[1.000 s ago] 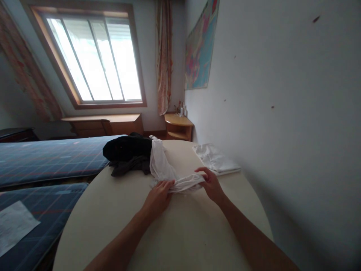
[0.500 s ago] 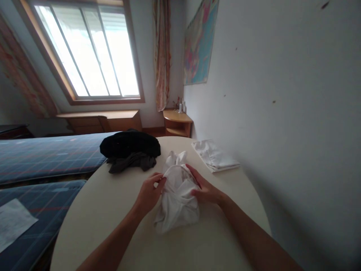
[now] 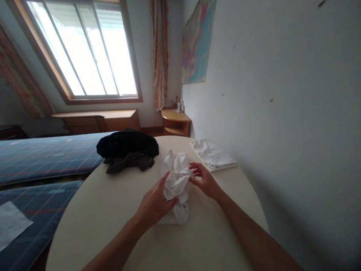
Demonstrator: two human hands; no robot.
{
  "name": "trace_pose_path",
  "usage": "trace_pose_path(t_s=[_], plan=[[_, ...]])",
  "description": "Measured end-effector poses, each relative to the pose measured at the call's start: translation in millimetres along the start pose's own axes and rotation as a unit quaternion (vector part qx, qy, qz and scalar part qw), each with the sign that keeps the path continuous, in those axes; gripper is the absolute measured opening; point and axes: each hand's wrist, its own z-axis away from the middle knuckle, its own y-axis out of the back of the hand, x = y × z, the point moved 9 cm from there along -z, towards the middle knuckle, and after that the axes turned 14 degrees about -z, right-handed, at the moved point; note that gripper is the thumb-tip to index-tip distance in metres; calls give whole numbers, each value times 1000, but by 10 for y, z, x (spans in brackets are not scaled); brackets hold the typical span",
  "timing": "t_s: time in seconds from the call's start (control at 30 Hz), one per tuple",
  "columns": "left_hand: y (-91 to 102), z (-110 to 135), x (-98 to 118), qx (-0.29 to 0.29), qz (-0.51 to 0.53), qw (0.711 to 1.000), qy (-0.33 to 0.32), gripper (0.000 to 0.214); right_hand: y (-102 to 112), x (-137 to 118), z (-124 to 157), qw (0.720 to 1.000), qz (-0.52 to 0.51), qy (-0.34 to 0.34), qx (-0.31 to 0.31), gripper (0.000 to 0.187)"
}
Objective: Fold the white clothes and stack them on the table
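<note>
Since the frame 0.5 s ago, white garment [image 3: 176,180] has bunched tighter & sits more upright; left hand [image 3: 155,205] has moved in over its near-left side, right hand [image 3: 204,180] has come off the top of the cloth to its right edge. 1 s ago the same cloth was stretched out betw. both hands, one end trailing back toward the dark clothes.

Garment now: crumpled white bundle, roughly mid tabletop [image 3: 113,218], a little toward the far side, resting on the surface w/ a fold tucked under at the near end. Left hand closed on it, fingers wrapped into the near-left folds, thumb on top. Right hand half open, fingers curled & spread, fingertips touching the cloth's right edge; cannot tell if it pinches anything.

Just behind-left of the bundle, near but apart: black garment [image 3: 126,143] piled on grey garment [image 3: 126,162], at the tabletop's far-left rim. Far right of tabletop, by the wall [image 3: 282,113]: folded white cloth [image 3: 213,155], flat, apart from the bundle.

Beyond the table: two beds w/ blue plaid covers [image 3: 47,158], white paper [image 3: 12,224] on the nearer one. Window [image 3: 84,49] at back, curtain [image 3: 160,52] at its right, map [image 3: 197,41] on wall, small corner shelf [image 3: 175,121] under it.
</note>
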Motion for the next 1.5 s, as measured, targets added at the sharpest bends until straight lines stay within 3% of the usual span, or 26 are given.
trace_pose_path(t_s=[0.07,0.17,0.27,0.37,0.47,0.6,0.73,0.83,0.9,0.97,1.07,1.13,1.23,1.4,1.43,1.5], plan=[[25,12,40,8,-37,999,-4,64,-28,-95,20,999,30,28,-20,47],[134,-10,45,46,-41,998,-12,35,-176,-267,87,984,111,84,-109,40],[277,-13,65,105,-30,993,-43,21,-237,-360,137,962,189,121,-153,20],[371,25,114,154,-22,984,-85,18,-194,-418,125,953,225,151,-133,8],[362,52,156,155,-20,982,-106,18,-121,-490,95,945,258,181,-83,5],[299,73,239,113,2,987,-117,19,33,-452,38,948,297,117,-5,7],[199,114,348,19,91,987,-129,20,87,-275,34,976,220,10,-2,16],[21,141,344,-98,196,971,-90,37,14,-250,50,991,129,3,-26,15],[-60,132,302,-134,250,957,-62,45,-50,-258,60,995,91,7,-42,17],[-57,68,199,-101,248,963,-40,42,-132,-246,76,996,53,-1,-66,22],[41,-37,25,15,152,988,-26,31,-265,-200,114,994,10,-27,-108,35],[25,-69,-32,38,116,992,-26,46,-364,-188,150,989,-8,-38,-146,45],[-122,-78,-67,-26,165,986,-15,69,-508,-222,208,977,-45,-43,-205,62],[-306,-49,-179,-171,285,942,50,67,-712,-218,316,947,-123,-111,-276,70],[-299,-65,-236,-173,281,942,61,65,-751,-202,341,940,-133,-128,-288,70],[-183,-142,-349,-116,234,964,52,61,-813,-172,381,930,-145,-150,-304,70]])
